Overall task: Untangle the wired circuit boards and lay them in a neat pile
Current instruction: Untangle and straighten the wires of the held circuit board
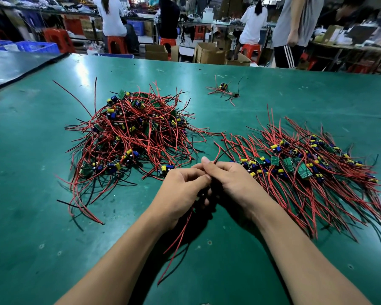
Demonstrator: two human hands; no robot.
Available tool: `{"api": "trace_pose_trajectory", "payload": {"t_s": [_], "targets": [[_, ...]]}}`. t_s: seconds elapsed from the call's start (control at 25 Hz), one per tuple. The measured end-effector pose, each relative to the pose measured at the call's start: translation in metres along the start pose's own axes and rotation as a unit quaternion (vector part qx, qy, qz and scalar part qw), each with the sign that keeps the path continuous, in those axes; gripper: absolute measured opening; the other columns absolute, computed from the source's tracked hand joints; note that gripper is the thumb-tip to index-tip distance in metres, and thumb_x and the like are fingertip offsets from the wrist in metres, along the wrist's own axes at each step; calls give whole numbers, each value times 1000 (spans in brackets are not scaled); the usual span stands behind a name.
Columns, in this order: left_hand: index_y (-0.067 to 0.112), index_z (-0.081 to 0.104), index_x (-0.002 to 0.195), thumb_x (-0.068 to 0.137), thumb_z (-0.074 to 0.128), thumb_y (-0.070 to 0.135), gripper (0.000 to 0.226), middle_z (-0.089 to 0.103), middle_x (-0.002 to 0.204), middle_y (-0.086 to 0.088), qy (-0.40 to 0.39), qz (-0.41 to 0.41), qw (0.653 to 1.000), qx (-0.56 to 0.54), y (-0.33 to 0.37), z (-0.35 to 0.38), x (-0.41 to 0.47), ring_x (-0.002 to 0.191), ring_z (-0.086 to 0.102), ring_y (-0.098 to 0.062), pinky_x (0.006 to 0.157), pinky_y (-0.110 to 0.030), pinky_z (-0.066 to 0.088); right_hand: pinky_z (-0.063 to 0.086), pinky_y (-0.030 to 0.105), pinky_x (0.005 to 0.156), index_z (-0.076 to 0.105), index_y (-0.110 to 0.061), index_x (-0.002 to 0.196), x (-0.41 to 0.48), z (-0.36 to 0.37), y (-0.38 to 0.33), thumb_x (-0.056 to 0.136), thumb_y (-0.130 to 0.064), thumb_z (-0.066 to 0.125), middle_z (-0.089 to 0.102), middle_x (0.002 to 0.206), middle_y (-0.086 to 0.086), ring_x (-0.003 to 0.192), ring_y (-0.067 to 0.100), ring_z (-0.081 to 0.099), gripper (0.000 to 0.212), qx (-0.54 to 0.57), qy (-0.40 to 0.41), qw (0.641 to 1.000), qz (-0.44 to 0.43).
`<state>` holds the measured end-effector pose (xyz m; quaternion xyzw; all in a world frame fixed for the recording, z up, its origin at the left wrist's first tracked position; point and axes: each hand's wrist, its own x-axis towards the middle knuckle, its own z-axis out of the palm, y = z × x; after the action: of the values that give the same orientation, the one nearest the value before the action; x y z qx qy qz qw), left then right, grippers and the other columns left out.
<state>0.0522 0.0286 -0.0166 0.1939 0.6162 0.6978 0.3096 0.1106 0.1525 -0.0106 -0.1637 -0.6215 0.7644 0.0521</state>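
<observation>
Wired circuit board leads (pixel 180 238) are what both sets of fingers are clamped on. The left hand (pixel 180 190) has its fingers (pixel 196 173) curled in around the strands. The right hand (pixel 231 183) pinches them with its thumb up, and the two hands touch just above the near worktop (pixel 229 260). A red and a black strand hang down toward the person, and another pair pokes up past the fingertips. The board itself is hidden between the palms, so I cannot tell whether there is one or more.

I'd judge these to be light, with limp, springy wires that snag on each other and small soldered parts that would not take a yank. They are best held by the board's edge or by the wire close to it, and drawn out slowly along its length.

Just left of the hands sits one tangled heap (pixel 130 133). Just right of them is one combed-out pile (pixel 306 168) with its wires running much the same way. Far back lies one small stray cluster (pixel 223 90) of what look like two boards. The boards in the two big lots are too many and too buried to count.
</observation>
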Motion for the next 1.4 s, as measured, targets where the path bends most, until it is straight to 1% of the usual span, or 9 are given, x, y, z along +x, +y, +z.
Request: {"api": "trace_pose_trajectory", "payload": {"t_s": [0.28, 0.44, 0.52, 0.76, 0.88, 1.0, 1.16, 1.28, 1.4], "targets": [[6, 70, 72, 92, 63, 10, 21, 60, 54, -5, -22, 13, 999, 35, 2, -1, -3, 40, 49, -15, 43, -18, 40, 34, 8, 52, 78, -11, 94, 12, -14, 2, 97, -36, 64, 52, 44, -22, 45, -7, 51, 29, -128, 147, 972, -131], [5, 70, 73, 93, 63, 11, 22, 59, 55, -5, -36, 3, 998, 42, 4, 0, -4, 43, 49, -16, 45, -20, 40, 40, 7, 64, 79, -21, 85, 19, -20, -1, 97, -33, 65, 68, 62, -20, 68, -5, 61, 22, -179, 226, 935, -205], [5, 70, 72, 93, 62, 11, 23, 58, 55, -6, -33, -3, 999, 36, 5, -1, -3, 43, 49, -17, 46, -20, 40, 41, 19, 64, 78, -26, 82, 22, -21, 2, 98, -38, 63, 70, 68, -6, 71, 7, 59, 24, -204, 243, 925, -209], [9, 72, 76, 93, 62, 13, 20, 56, 51, -7, 4, 1, 1000, -6, 3, 1, -2, 39, 50, -17, 42, -19, 40, 22, 19, 40, 80, -18, 88, 20, -9, 6, 84, -55, 64, 45, 59, -5, 40, 6, 29, 40, 28, 133, 985, -102], [15, 72, 71, 95, 61, 17, 26, 51, 46, -6, 26, 18, 1000, 2, 1, 1, 0, 37, 46, -17, 42, -22, 35, 27, 20, 46, 79, -21, 96, 16, -4, 11, 92, -49, 66, 56, 62, -3, 45, 8, 40, 31, -19, 57, 996, -62], [8, 73, 75, 95, 62, 18, 25, 49, 43, -4, 33, 26, 999, 35, 1, -1, 1, 35, 43, -16, 40, -19, 33, 27, 16, 44, 80, -18, 91, 15, -3, 11, 95, -42, 66, 58, 57, -6, 42, 5, 39, 27, -45, 92, 992, -77], [6, 73, 73, 93, 64, 18, 25, 49, 44, -3, 10, 27, 998, 64, 1, -1, -1, 35, 44, -15, 39, -16, 34, 28, 21, 44, 79, -16, 89, 22, -16, 7, 96, -33, 66, 48, 42, -18, 39, 1, 34, 22, -98, 219, 957, -161], [9, 72, 70, 93, 63, 17, 26, 48, 43, -1, -1, 26, 997, 67, 2, -1, -1, 33, 42, -13, 38, -15, 32, 46, 17, 65, 80, -9, 93, 26, -21, 7, 94, -28, 70, 69, 69, -15, 66, 3, 62, 22, -169, 277, 916, -234], [10, 72, 70, 93, 63, 18, 26, 47, 43, -2, -10, 18, 998, 61, 4, -2, -2, 32, 42, -13, 38, -14, 31, 48, 20, 80, 80, -12, 92, 27, -23, 7, 90, -26, 75, 75, 85, -3, 83, 9, 67, 16, -207, 317, 884, -275]]}}
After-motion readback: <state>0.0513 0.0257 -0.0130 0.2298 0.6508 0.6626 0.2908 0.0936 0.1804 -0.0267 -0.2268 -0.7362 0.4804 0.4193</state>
